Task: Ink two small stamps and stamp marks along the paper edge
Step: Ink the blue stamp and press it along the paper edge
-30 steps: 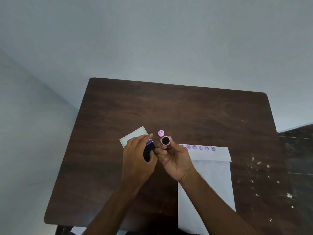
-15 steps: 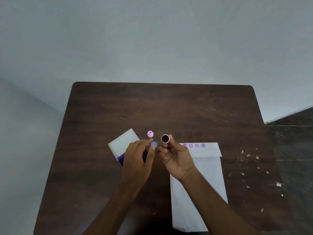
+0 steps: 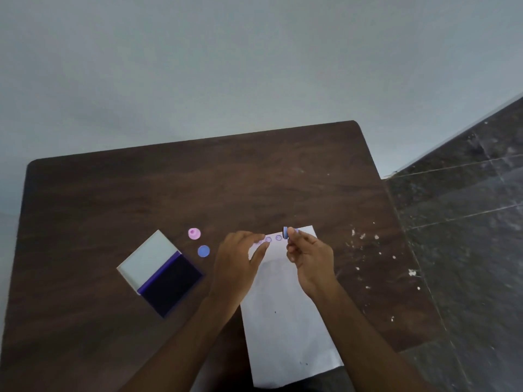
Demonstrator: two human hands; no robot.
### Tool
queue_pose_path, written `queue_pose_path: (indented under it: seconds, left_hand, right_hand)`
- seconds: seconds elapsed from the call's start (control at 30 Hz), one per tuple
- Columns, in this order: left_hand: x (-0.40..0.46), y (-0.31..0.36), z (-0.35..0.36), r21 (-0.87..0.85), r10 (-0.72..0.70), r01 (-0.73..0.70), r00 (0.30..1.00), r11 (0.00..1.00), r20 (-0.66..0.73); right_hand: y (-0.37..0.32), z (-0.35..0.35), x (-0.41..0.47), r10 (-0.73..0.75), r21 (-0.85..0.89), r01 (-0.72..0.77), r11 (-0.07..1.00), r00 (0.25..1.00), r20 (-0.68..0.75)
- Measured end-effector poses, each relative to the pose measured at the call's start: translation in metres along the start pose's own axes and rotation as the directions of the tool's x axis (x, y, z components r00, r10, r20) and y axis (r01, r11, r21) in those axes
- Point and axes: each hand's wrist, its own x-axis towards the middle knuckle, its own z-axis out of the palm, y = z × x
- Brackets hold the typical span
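A white paper lies on the brown table, with several purple ring marks along its far edge. My right hand pinches a small blue stamp just above that edge, right of the marks. My left hand rests with spread fingers on the paper's far left corner and holds nothing. An open ink pad with a dark purple pad and white lid lies to the left. A pink stamp and a blue cap lie between the pad and my left hand.
The table's right edge runs close to the paper, with a dark tiled floor beyond it. White specks dot the table's right side. A pale wall stands behind the far edge.
My right hand moved the blue stamp right, to the paper's far edge. My left hand let go of the blue cap, now on the table, and moved onto the paper. The view swung right.
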Motion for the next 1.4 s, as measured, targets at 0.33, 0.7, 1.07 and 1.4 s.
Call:
queue_pose_path:
  seconds: [0.33,0.7,1.07,1.4]
  left_hand:
    - [0.027,0.022,0.047,0.086,0.030,-0.035,0.997,0.996,0.065]
    - [0.039,0.030,0.074,0.205,0.026,-0.040,0.997,0.978,0.069]
    - [0.043,0.031,0.082,0.214,0.060,-0.068,0.997,0.974,0.046]
    - [0.044,0.030,0.085,0.213,0.053,-0.061,0.998,0.975,0.044]
  right_hand:
    - [0.007,-0.035,0.035,-0.192,-0.429,0.064,0.901,0.946,-0.262]
    - [0.022,-0.042,0.047,-0.365,-0.695,0.194,0.692,0.925,-0.106]
    - [0.034,-0.044,0.056,-0.490,-0.751,0.329,0.573,0.872,0.008]
    - [0.037,-0.043,0.058,-0.510,-0.768,0.351,0.536,0.859,0.037]
